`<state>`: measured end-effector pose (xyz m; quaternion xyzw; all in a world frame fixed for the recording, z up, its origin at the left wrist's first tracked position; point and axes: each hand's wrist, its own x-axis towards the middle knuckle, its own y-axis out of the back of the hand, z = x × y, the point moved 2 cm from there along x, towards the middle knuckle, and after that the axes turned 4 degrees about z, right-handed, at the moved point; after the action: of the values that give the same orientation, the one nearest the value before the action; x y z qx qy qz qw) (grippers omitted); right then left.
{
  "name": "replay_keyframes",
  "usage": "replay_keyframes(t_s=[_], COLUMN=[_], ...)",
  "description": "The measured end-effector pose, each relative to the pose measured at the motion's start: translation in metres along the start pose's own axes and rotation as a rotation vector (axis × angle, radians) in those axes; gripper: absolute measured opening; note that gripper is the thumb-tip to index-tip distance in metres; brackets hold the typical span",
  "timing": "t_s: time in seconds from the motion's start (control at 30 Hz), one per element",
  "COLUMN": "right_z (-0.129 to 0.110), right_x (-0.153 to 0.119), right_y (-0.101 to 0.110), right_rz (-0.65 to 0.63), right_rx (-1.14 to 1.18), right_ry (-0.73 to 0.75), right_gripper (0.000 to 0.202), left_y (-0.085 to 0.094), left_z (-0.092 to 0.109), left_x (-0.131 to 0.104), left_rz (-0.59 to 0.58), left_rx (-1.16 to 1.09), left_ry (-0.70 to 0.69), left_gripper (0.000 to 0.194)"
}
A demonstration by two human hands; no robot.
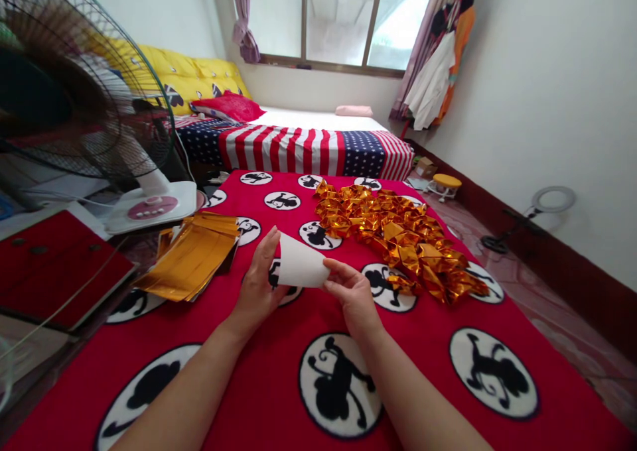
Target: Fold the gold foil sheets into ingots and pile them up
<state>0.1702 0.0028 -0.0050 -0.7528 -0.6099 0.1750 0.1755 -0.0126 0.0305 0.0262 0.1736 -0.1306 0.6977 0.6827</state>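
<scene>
A sheet of paper (301, 265), its white side showing and slightly curved, is held between my two hands above the red cloth. My left hand (259, 280) holds its left edge, fingers pointing up and thumb beneath. The right corner is pinched between the thumb and fingers of my right hand (352, 293). Left of my hands lies a stack of flat gold sheets (194, 255). Many folded shiny gold foil pieces (393, 229) are heaped beyond and to the right of my right hand.
The red cloth (259, 385) bears black figures in white circles. At the left stand a fan (154, 205) and a red box (54, 255). A bed with a striped cover (298, 147) is behind. A yellow stool (446, 182) and ring light (554, 199) are at the right.
</scene>
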Motion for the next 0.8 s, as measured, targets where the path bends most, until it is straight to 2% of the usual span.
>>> replay_keyframes(t_s=[0.1,0.2,0.33,0.4,0.57,0.7,0.8], right_z=[0.003,0.001,-0.01,-0.016,-0.022,-0.02,-0.018], right_x=[0.0,0.001,0.002,0.002,0.001,0.0,0.001], right_y=[0.001,0.004,0.009,0.011,0.01,0.007,0.012], right_rz=[-0.037,-0.109,-0.249,-0.282,-0.262,-0.369,-0.437], right_rx=[-0.064,-0.153,-0.4,-0.544,-0.795,-0.816,-0.831], right_ry=[0.023,0.04,0.189,0.303,0.555,0.642,0.63], right_gripper=[0.036,0.035,0.043,0.052,0.066,0.048,0.041], left_y=[0.005,0.01,0.011,0.011,0.01,0.005,0.004], left_z=[0.004,0.002,-0.006,-0.009,-0.011,-0.016,-0.021], left_x=[0.0,0.003,0.005,0.005,0.004,0.002,0.001], left_rz=[0.091,0.119,-0.021,-0.059,-0.05,-0.182,-0.323], left_rx=[-0.046,-0.105,-0.154,-0.145,-0.213,-0.152,-0.039], left_ry=[0.009,0.098,0.209,0.195,0.244,0.23,0.164], left_gripper=[0.078,0.059,0.029,0.023,0.018,0.016,0.019])
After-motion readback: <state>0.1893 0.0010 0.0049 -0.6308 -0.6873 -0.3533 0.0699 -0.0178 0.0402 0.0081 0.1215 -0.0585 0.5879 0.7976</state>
